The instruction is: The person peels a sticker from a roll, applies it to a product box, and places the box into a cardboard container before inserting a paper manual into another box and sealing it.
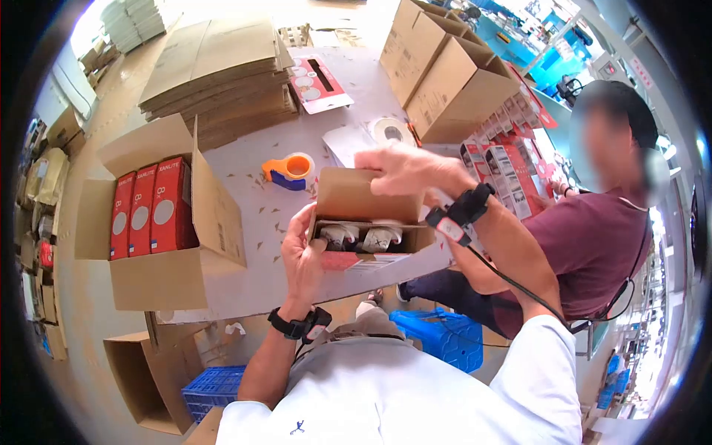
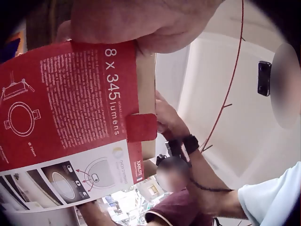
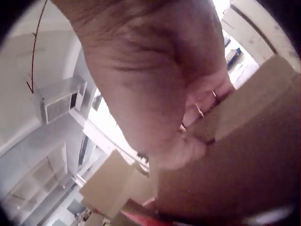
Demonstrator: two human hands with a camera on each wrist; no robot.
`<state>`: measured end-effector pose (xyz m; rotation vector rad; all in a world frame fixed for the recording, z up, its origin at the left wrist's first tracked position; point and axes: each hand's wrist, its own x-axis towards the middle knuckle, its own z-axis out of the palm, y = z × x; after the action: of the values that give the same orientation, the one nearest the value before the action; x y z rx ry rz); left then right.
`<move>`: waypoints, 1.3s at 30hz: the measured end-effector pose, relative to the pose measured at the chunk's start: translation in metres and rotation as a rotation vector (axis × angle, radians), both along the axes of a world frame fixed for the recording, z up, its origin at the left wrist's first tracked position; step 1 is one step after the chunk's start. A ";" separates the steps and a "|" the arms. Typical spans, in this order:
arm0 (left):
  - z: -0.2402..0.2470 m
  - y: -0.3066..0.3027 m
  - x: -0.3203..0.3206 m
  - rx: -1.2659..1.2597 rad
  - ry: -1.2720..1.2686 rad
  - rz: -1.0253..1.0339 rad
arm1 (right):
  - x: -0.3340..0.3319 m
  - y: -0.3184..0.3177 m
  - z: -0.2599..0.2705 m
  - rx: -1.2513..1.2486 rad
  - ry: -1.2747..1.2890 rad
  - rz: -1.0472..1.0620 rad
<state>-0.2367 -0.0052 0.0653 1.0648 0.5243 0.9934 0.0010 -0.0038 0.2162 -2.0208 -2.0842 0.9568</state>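
Note:
A red and white light carton (image 1: 350,261), printed "8 x 345 lumens" on its side (image 2: 77,94) in the left wrist view, is tilted up over the table's near edge. Its top is open, showing white-topped items (image 1: 382,237) in the cardboard interior. My left hand (image 1: 300,259) grips the carton's left end, thumb at the rim. At the far side, my right hand (image 1: 408,170) pinches the raised brown flap (image 1: 352,194). The right wrist view shows the thumb on the flap's near face (image 3: 235,155), with the fingers behind it.
A shipping box (image 1: 222,222) at left holds several red cartons (image 1: 170,204). Flattened cardboard (image 1: 215,67) is stacked behind. An orange tape dispenser (image 1: 297,165) and a tape roll (image 1: 391,130) lie on the table (image 1: 245,156). At right, a person (image 1: 586,245) works beside printed cartons (image 1: 504,167).

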 end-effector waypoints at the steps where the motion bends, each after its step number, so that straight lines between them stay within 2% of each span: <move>1: -0.002 0.001 0.001 -0.015 -0.019 -0.009 | 0.005 -0.009 0.004 0.165 0.025 -0.011; 2: -0.003 0.003 0.002 -0.012 -0.035 -0.010 | 0.011 -0.019 0.007 0.327 0.047 -0.023; 3: -0.004 0.004 0.002 -0.012 -0.052 -0.009 | 0.008 -0.033 0.005 0.626 0.023 -0.068; 4: -0.007 0.004 0.002 -0.013 -0.070 -0.009 | 0.002 -0.051 0.005 0.806 0.104 -0.170; 6: -0.013 0.005 0.001 -0.011 -0.096 -0.028 | -0.017 -0.102 -0.010 0.963 0.331 -0.488; 8: -0.014 0.006 0.002 0.010 -0.085 -0.014 | -0.036 -0.158 -0.053 1.123 0.425 -0.717; 11: -0.012 0.005 -0.002 0.044 -0.047 -0.019 | -0.057 -0.187 -0.105 0.961 0.580 -1.024; 14: -0.007 0.002 -0.001 0.128 0.044 -0.002 | -0.067 -0.168 -0.118 0.834 0.532 -1.026; 16: -0.002 -0.002 0.004 0.131 0.065 0.069 | -0.070 -0.152 -0.111 0.828 0.558 -1.099; 17: 0.001 -0.003 0.005 0.132 0.076 0.119 | -0.071 -0.148 -0.108 0.818 0.576 -1.123; 20: -0.017 0.000 0.017 0.363 0.077 0.357 | -0.068 -0.142 -0.128 0.947 0.440 -1.140; 21: -0.019 -0.001 0.021 0.346 0.106 0.399 | -0.071 -0.138 -0.129 0.946 0.362 -1.119; 24: -0.022 -0.004 0.033 0.316 0.172 0.497 | -0.076 -0.125 -0.134 1.213 -0.034 -0.909; 28: -0.027 0.003 0.044 0.342 0.177 0.579 | -0.075 -0.124 -0.137 1.230 0.040 -0.948; 31: -0.022 0.001 0.043 0.352 0.206 0.562 | -0.065 -0.119 -0.129 1.133 0.235 -1.043; 34: -0.021 0.011 0.041 0.406 0.268 0.521 | -0.056 -0.115 -0.131 1.156 0.189 -1.081; 39: -0.011 0.011 0.050 0.383 0.322 0.576 | -0.054 -0.101 -0.143 1.287 0.004 -0.958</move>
<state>-0.1867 0.0063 0.0541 1.4697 0.9654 1.4753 -0.0531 -0.1050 0.0732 -1.7229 -0.8786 -0.4566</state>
